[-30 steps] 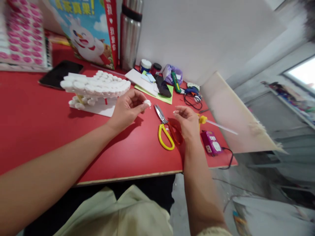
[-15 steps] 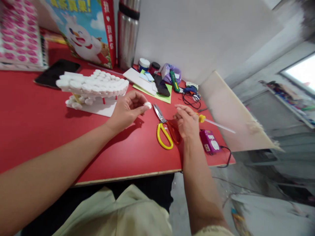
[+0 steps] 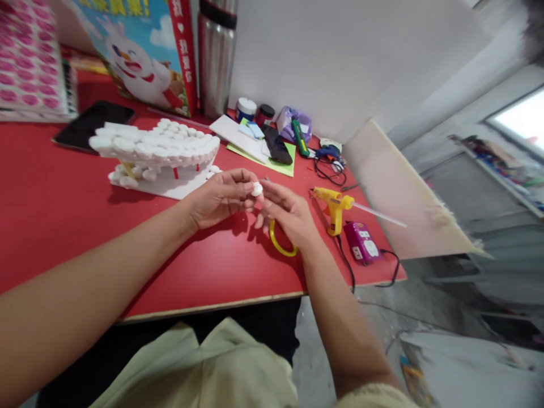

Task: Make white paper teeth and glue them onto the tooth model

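In front of me, my left hand (image 3: 223,197) pinches a small, rounded white piece (image 3: 256,189) between thumb and fingertips. My right hand (image 3: 285,211) meets it from the other side, its bent fingers closed around the piece's right edge. Beneath my right hand lies a pair of scissors, mostly covered; its yellow handle loop (image 3: 283,245) shows. To the left stands a model (image 3: 155,141) covered in rounded white pieces, with thin red posts and a white base sheet.
A yellow glue gun (image 3: 335,207) with a clear glue stick rests right of my hand, beside a purple power socket box (image 3: 361,242). Farther back are a green cutter (image 3: 300,137), paint jars (image 3: 246,109), a steel flask (image 3: 216,62) and a dark tablet (image 3: 93,124).
My right hand has moved left from beside the glue gun to the white piece in my left hand. It now covers much of the scissors, and the glue gun has come into view.
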